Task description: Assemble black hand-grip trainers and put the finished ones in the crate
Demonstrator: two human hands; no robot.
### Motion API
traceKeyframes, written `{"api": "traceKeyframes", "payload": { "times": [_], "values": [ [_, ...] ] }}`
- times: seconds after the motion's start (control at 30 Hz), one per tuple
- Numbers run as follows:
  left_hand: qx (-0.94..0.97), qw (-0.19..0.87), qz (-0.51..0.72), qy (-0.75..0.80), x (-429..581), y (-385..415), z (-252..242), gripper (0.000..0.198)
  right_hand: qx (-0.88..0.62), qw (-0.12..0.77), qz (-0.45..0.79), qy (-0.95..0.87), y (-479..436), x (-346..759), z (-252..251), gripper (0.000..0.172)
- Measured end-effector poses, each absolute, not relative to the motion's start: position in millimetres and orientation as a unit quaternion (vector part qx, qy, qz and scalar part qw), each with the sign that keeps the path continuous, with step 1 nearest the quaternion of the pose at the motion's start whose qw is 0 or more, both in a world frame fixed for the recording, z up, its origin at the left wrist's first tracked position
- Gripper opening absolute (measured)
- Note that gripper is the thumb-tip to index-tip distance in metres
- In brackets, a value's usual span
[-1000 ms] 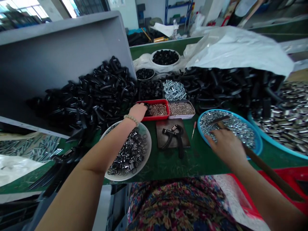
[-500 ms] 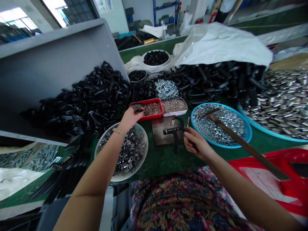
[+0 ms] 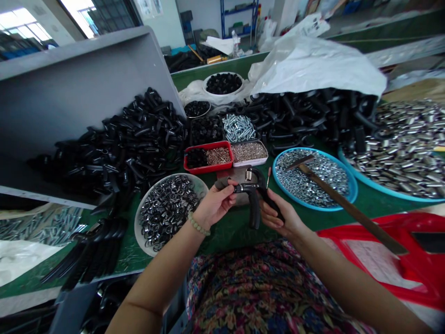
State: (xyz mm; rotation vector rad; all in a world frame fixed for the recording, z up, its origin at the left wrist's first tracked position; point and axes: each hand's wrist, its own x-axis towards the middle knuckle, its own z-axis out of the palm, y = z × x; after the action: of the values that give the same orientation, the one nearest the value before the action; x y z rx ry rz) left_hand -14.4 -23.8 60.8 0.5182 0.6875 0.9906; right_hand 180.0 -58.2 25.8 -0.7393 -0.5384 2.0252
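A black hand grip strengthener [image 3: 255, 208] with a coiled metal spring [image 3: 248, 174] is held above a metal plate [image 3: 239, 172]. My right hand [image 3: 280, 213] is closed around its right handle. A thin rod with a reddish-brown end [image 3: 269, 176] stands up beside that hand; I cannot tell what it belongs to. My left hand [image 3: 217, 202], a dark grey cover on a finger, pinches at the left end of the strengthener's crossbar. Whatever lies between those fingertips is hidden. Just beyond is a red tray [image 3: 208, 170] of small black parts and copper-coloured screws.
A white bowl [image 3: 139, 232] of metal rings stands left, below a grey crate [image 3: 104, 88] of black handles. To the right, a hammer [image 3: 347, 204] lies across a blue basin [image 3: 314, 208] of small metal parts. A pale tray [image 3: 252, 162] adjoins the red one.
My left hand has come from the red tray, right and towards me, to the crossbar's left end. My right hand keeps hold of the strengthener, which has shifted slightly.
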Motion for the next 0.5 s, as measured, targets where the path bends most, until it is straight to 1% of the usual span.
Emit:
{"api": "traceKeyframes", "payload": {
  "times": [0.1, 0.17, 0.23, 0.3, 0.33, 0.37, 0.4, 0.47, 0.5],
  "values": [
    [0.233, 0.809, 0.461, 0.28, -12, -27, 59, 0.027, -0.28, 0.407, 0.844, -0.209, -59, 174, 21, 0.055],
    [0.238, 0.813, 0.458, 0.268, -12, -27, 58, 0.031, -0.29, 0.381, 0.849, -0.223, -59, 171, 21, 0.058],
    [0.248, 0.814, 0.44, 0.288, -14, -23, 57, 0.036, -0.331, 0.382, 0.823, -0.259, -57, 173, 28, 0.054],
    [0.256, 0.812, 0.405, 0.335, -20, -19, 56, 0.04, -0.402, 0.39, 0.756, -0.34, -55, 180, 47, 0.044],
    [0.263, 0.798, 0.398, 0.368, -23, -17, 55, 0.042, -0.447, 0.384, 0.699, -0.405, -55, 185, 59, 0.038],
    [0.276, 0.77, 0.409, 0.405, -27, -16, 55, 0.043, -0.496, 0.375, 0.618, -0.482, -54, 190, 71, 0.034],
    [0.293, 0.728, 0.438, 0.439, -31, -17, 54, 0.043, -0.543, 0.367, 0.509, -0.558, -54, 194, 83, 0.033],
    [0.337, 0.625, 0.514, 0.48, -39, -25, 52, 0.039, -0.61, 0.341, 0.259, -0.667, -54, 201, 99, 0.038],
    [0.36, 0.593, 0.532, 0.486, -41, -32, 51, 0.034, -0.625, 0.314, 0.159, -0.696, -54, 203, 102, 0.042]
  ]
}}
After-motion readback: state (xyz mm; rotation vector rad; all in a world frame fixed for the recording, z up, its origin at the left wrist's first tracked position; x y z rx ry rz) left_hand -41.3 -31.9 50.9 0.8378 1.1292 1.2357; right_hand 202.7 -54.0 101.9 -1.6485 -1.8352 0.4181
